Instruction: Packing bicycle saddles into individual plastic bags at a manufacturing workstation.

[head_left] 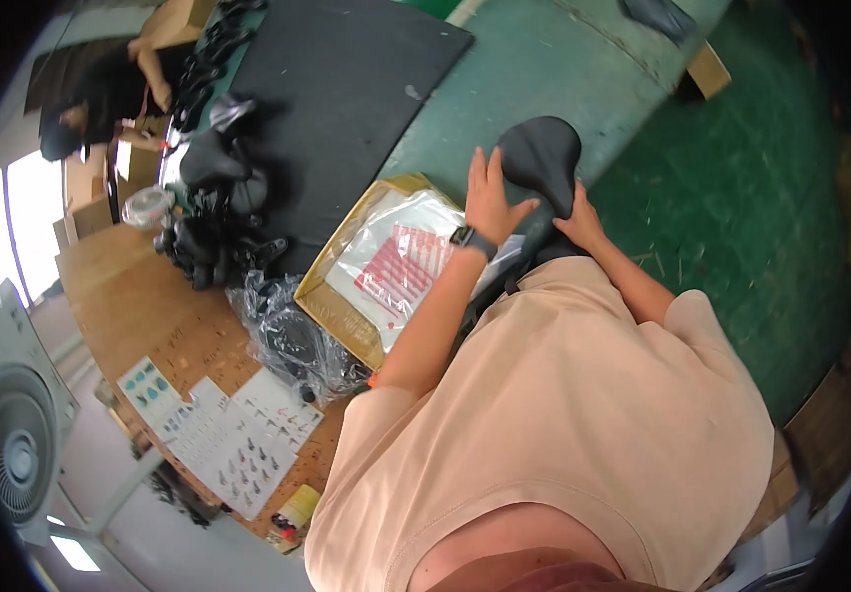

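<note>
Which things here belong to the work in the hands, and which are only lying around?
In hand:
- black bicycle saddle, with left hand and right hand on it

Lying about:
- open cardboard box with a plastic bag
- pile of black saddles
- black mat
- printed sheets
- fan

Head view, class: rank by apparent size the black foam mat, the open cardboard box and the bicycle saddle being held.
1. Black foam mat
2. Cardboard box
3. Bicycle saddle, held by both hands, left and right.
</note>
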Demonstrator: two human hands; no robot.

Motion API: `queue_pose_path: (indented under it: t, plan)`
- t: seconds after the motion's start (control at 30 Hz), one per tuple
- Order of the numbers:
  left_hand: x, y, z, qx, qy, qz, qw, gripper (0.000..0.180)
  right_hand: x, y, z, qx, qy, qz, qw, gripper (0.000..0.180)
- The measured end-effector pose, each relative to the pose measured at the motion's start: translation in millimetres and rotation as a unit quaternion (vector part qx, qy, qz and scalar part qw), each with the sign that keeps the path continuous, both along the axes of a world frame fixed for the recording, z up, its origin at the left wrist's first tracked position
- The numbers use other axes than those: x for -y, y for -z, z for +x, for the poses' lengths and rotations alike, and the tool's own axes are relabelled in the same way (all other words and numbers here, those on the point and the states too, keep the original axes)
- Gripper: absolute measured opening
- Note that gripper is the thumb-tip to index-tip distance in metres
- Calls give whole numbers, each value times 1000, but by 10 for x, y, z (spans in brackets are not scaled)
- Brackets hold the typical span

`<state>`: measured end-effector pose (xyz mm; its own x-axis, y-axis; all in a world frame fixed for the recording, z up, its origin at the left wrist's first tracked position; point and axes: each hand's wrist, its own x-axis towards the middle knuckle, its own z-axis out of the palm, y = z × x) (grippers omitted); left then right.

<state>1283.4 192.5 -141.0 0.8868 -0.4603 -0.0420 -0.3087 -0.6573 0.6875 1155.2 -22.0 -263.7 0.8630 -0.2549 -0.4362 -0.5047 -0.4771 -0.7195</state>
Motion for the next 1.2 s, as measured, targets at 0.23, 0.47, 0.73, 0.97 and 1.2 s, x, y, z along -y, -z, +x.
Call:
queue_pose_path:
  t: [0.23,0.47,0.73,0.97,1.2]
  plan:
    - [1067,510,203,-40,90,282,954,170,270,15,-30,9,-50,50,997,116]
    - [1128,810,649,-44,78,249,964,156,470,-37,-33,5,-74,55,996,114]
    - [958,1005,665,11,116,187,975,150,660,-6,49,-30,-122,53,991,111]
    - [917,1027,697,-96,-16,125,987,110,718,-186,137,-65,-147,22,987,110]
    - [257,762,411,19,-329,-70,942,25,577,-453,435,-2,-219,-125,968,120]
